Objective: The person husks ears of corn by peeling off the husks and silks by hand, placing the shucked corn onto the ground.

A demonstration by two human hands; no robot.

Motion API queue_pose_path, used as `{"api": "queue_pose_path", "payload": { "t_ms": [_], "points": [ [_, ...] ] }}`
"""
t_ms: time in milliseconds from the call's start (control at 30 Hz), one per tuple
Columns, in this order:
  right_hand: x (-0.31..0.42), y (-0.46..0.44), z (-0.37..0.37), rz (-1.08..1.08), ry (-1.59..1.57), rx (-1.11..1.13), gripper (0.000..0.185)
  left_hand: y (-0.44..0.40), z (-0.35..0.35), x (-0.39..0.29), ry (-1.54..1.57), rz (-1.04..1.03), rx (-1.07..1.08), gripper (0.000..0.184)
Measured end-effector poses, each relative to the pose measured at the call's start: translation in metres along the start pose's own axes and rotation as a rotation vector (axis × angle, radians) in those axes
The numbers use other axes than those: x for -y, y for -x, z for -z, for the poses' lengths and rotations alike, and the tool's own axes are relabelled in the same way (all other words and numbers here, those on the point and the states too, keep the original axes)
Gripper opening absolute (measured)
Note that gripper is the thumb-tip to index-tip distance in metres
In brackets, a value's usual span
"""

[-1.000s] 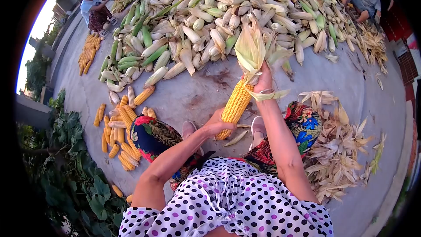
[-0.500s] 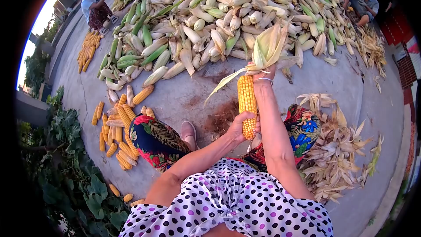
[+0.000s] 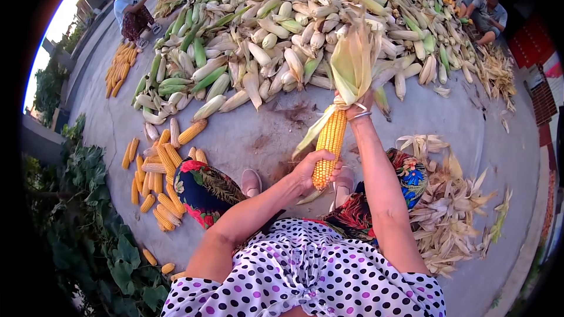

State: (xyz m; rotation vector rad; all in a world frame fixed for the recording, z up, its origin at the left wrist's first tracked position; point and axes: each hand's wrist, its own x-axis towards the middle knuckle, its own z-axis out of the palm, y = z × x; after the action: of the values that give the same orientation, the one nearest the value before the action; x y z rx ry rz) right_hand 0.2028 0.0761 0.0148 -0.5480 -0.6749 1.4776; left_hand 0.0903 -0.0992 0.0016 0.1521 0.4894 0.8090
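Observation:
An ear of corn (image 3: pixel 332 135) with bare yellow kernels slants between my two hands, its tip pointing down toward me. My left hand (image 3: pixel 310 167) is closed around the lower part of the ear, near the tip. At the stalk end, my right hand (image 3: pixel 359 107) grips the base, where the pale green husk (image 3: pixel 352 67) is bunched and stands up beyond the fingers. One loose husk strip (image 3: pixel 313 135) hangs down left of the ear. Part of my right hand's fingers is hidden behind the husk and ear.
A big heap of unhusked corn (image 3: pixel 276 41) spreads ahead. Husked ears (image 3: pixel 155 167) lie on the ground at my left, beside leafy plants (image 3: pixel 106 240). Stripped husks (image 3: pixel 449 211) pile up at my right. One person (image 3: pixel 132 9) sits far left, another (image 3: pixel 487 14) far right.
The ear has tilted, its tip swinging left toward my left hand's side. The husk stands more upright above my right hand. Both hands keep their grip.

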Motion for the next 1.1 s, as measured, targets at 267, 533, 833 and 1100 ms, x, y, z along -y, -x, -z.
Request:
{"api": "queue_pose_path", "payload": {
  "t_ms": [267,533,833,1100],
  "points": [
    [-0.001,0.027,-0.028,0.311,1.467,0.387,0.05,-0.012,-0.006,-0.029,-0.66,0.233,-0.37,0.023],
    [0.106,-0.001,0.066,0.48,1.972,0.097,0.034,0.007,0.074,-0.082,-1.258,-0.089,-0.549,0.044],
    [0.341,0.115,0.328,-1.373,2.717,0.125,0.043,0.127,0.177,-0.251,-2.119,0.358,-1.075,0.059],
    [0.245,0.05,0.286,-1.188,2.675,0.37,0.059,0.29,0.244,-0.287,-2.043,0.519,-2.02,0.049]
  ]
}}
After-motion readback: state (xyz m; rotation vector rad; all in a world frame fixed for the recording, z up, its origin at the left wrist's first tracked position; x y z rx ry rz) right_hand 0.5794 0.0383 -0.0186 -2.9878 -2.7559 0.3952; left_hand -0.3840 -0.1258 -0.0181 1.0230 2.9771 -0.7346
